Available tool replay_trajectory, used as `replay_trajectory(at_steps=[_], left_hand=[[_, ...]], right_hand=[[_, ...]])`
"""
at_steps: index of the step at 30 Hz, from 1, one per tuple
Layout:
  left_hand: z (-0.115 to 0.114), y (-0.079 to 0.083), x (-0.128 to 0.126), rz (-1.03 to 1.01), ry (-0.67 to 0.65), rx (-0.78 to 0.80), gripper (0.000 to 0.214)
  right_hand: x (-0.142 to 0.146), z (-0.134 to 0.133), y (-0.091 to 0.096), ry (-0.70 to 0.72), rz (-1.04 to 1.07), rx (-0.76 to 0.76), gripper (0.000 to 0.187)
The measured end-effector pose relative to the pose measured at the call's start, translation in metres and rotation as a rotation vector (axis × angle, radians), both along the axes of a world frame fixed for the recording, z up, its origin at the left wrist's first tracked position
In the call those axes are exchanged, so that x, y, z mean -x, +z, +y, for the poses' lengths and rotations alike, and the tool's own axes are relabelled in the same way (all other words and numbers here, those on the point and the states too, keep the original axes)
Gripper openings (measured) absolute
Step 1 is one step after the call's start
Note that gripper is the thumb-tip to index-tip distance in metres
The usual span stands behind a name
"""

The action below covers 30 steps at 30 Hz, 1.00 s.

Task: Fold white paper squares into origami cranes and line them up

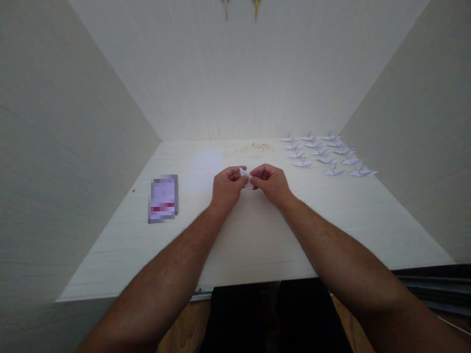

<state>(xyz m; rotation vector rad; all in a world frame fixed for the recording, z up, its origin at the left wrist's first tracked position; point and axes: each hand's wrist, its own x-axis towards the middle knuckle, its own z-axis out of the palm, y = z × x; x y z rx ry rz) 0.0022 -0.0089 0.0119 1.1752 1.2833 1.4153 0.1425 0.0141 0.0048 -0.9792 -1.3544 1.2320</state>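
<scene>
Between my two hands, above the middle of the white table, is a small folded piece of white paper (246, 175). My left hand (228, 186) pinches its left side between thumb and fingers. From the other side my right hand (271, 182) grips the paper's right part, thumb and fingertips closed on it. The fingers cover much of the paper, so its exact shape is hard to make out. Several white folded paper cranes (317, 153) stand in rows at the back right of the table.
White paper sheets (204, 169) lie flat left of my hands. A purple, blurred-out rectangular item (163, 198) rests farther left, with a small orange speck (133, 190) beside it. Walls enclose the table (257, 245) at the back and both sides. Brownish marks (260, 146) show near the back wall.
</scene>
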Motion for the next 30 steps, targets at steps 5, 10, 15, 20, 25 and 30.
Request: replay_trajectory(at_steps=[5, 10, 15, 20, 25, 30], left_hand=[[0.0011, -0.0004, 0.0021, 0.033, 0.022, -0.013, 0.040], [0.0021, -0.0022, 0.0032, 0.024, 0.013, -0.021, 0.040], [0.0006, -0.0004, 0.0024, 0.032, 0.024, -0.019, 0.037], [0.0005, 0.0000, 0.0025, 0.047, 0.018, -0.026, 0.036], [0.0001, 0.0002, 0.0029, 0.061, -0.013, -0.039, 0.036], [-0.0020, 0.0035, 0.0024, 0.078, -0.061, -0.038, 0.036]], right_hand=[[-0.0031, -0.0011, 0.0024, -0.001, -0.025, 0.104, 0.014], [-0.0050, -0.0008, 0.0007, 0.002, -0.100, 0.063, 0.014], [-0.0050, -0.0019, 0.0018, -0.004, -0.118, 0.017, 0.013], [-0.0045, -0.0034, 0.0051, -0.042, -0.172, -0.010, 0.011], [-0.0043, -0.0036, 0.0058, -0.028, -0.150, 0.008, 0.010], [-0.0050, -0.0027, 0.0044, -0.024, -0.132, -0.004, 0.013]])
